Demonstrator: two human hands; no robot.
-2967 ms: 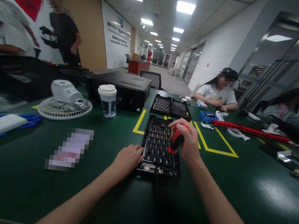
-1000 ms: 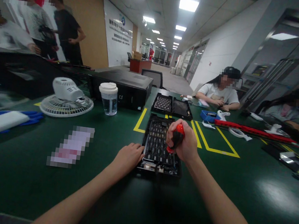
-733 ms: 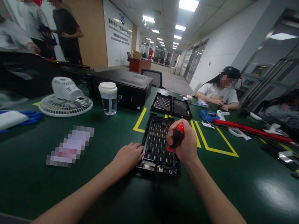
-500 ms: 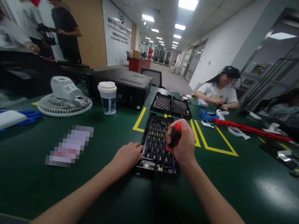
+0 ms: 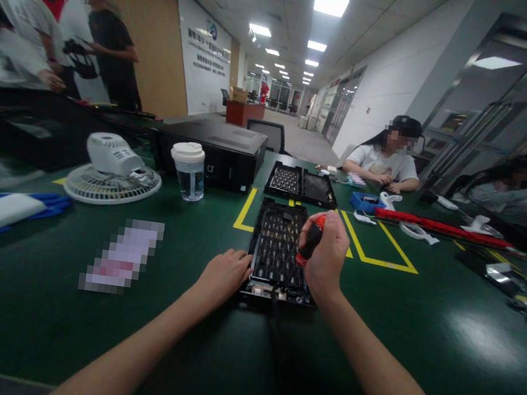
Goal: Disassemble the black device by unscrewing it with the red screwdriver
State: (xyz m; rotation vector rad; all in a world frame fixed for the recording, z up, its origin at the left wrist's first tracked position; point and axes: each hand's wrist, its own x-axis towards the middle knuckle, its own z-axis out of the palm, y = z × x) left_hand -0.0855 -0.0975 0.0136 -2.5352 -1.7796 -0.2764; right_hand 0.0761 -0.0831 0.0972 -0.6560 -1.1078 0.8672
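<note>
My right hand (image 5: pixel 328 258) is closed around the red-and-black handle of a screwdriver (image 5: pixel 311 239), held tilted above the right side of an open black case (image 5: pixel 279 245). The screwdriver's shaft and tip cannot be made out. Rows of small dark and brassy parts fill the case, and a strip of circuitry shows at its near end. My left hand (image 5: pixel 227 274) rests along the case's left edge, its fingers bent against the rim. A dark cable (image 5: pixel 275 328) runs from the near end toward me.
Beyond the case lie a second open black case (image 5: pixel 285 181) and yellow tape lines. To the left stand a lidded cup (image 5: pixel 191 175), a white fan (image 5: pixel 114 171) and a big black box (image 5: pixel 215 152). A blue tray (image 5: pixel 364 202) is at right; a person (image 5: pixel 385 162) sits behind it.
My right hand has shifted slightly right with the screwdriver, whose handle leans more now. My left hand stays at the case's left edge.
</note>
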